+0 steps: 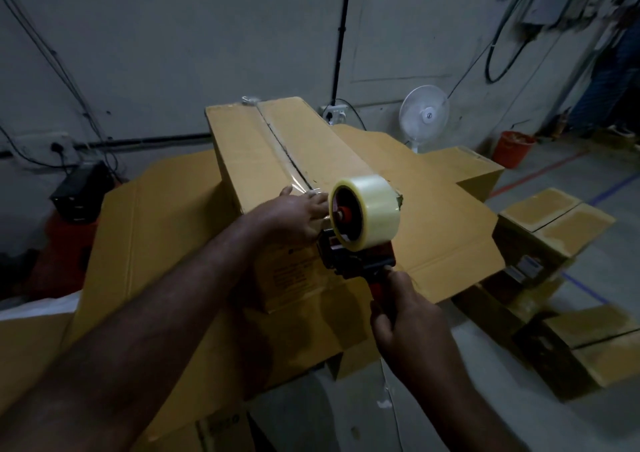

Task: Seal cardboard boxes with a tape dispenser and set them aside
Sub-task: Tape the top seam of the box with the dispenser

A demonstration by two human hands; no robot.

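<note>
Dead centre, running up toward twelve o'clock: one long cardboard box [249, 147], flaps down, standing on a flattened cardboard sheet [436, 230]. Clear tape strip [277, 147] laid along the centre seam, far edge down to near edge. Right at the near end, the tape dispenser [349, 261], fat tape roll [372, 209] riding on top.

Right hand [405, 316] at five o'clock, wrapped tight round the red handle. Left hand [294, 214] at nine o'clock of the roll, fingers out flat, pressing the tape down at the box edge. Fingertips partly hidden behind the roll.

Handling, as a judgement:
- **Box:** stiff corrugated walls, top likely to give along the seam, so better pressed beside the seam than on it.
- **Weight:** impossible to call with flaps closed and contents hidden.
- **Setting aside:** probably best gripped low on the two long sides, never by the taped flaps.
- **Tape:** thin, sticky, quick to wrinkle, so worth pulling taut before cutting.

Around the edges: more closed cardboard boxes [554, 219] at three to four o'clock, contents unseen. Orange bucket [512, 150] at two o'clock, something pale at the rim, impossible to name. White fan [424, 114] at one o'clock, against the wall.
</note>
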